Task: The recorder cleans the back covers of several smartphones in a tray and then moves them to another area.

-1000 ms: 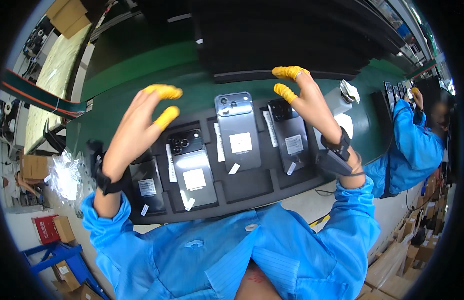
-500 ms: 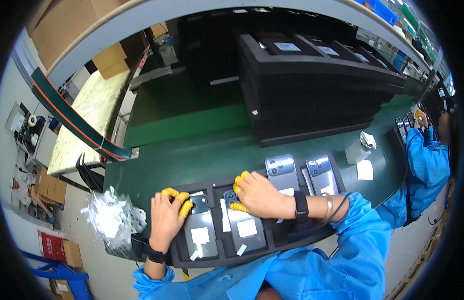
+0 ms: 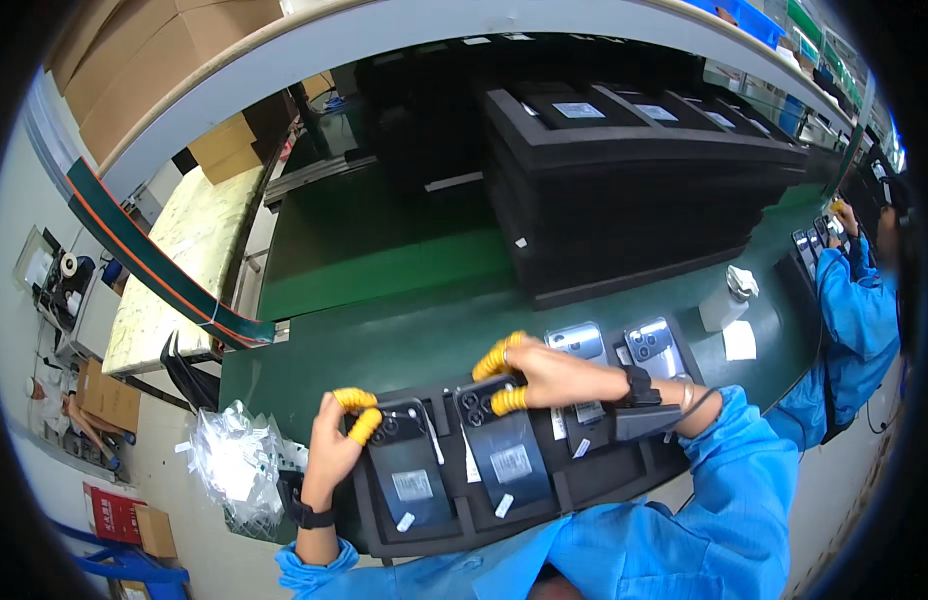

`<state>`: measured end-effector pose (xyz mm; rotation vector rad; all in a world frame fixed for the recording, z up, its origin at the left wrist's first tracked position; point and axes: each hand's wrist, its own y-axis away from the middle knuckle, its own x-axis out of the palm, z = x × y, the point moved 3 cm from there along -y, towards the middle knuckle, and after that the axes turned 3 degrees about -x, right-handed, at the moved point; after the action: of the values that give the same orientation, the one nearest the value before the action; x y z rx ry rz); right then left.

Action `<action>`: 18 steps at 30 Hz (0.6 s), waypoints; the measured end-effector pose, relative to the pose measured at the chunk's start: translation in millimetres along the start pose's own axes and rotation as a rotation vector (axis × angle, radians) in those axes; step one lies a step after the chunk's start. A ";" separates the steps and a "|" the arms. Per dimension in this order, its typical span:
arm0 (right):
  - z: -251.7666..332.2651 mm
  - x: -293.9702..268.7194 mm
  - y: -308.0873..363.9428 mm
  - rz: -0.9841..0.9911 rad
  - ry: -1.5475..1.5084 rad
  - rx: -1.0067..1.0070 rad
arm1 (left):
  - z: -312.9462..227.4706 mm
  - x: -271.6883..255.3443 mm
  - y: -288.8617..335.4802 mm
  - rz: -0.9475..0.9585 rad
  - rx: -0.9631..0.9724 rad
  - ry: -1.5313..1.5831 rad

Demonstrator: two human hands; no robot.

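Observation:
A black foam tray lies on the bench in front of me, with several smartphones in its slots, backs up. My left hand, in yellow ribbed finger covers, pinches the top left corner of the leftmost phone, beside its camera. My right hand, in similar covers, grips the top end of the second phone around its camera block. Both phones carry a white label and a small tab, and their top ends look raised. Farther right sit a silvery phone and another phone with three lenses.
A tall stack of black foam trays stands behind. Crumpled clear plastic bags lie at the left bench edge. To the right are a white bottle and a paper slip. A co-worker in blue handles phones at the far right.
Both hands have closed more firmly on the top ends of the two left phones, which now tilt up. The whole view has shifted slightly.

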<state>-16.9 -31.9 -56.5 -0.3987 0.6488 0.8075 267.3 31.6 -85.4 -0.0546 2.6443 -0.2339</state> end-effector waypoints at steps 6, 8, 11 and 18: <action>7.1 -43.6 41.0 -0.279 0.342 -0.138 | -32.3 0.6 -22.7 -0.044 0.194 -0.341; 2.7 -55.1 73.3 -0.306 0.471 -0.132 | -50.4 2.1 -20.3 -0.027 0.198 -0.399; -19.6 -60.9 102.9 -0.281 0.594 -0.016 | -50.5 -9.4 1.5 -0.024 0.293 -0.372; -71.6 -47.2 153.1 -0.397 0.545 0.220 | -147.0 52.0 -20.6 0.312 0.552 -0.291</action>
<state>-185.9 0.1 -91.0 -0.5308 1.1120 0.2364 152.4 30.1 22.0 0.4634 2.1778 -0.7706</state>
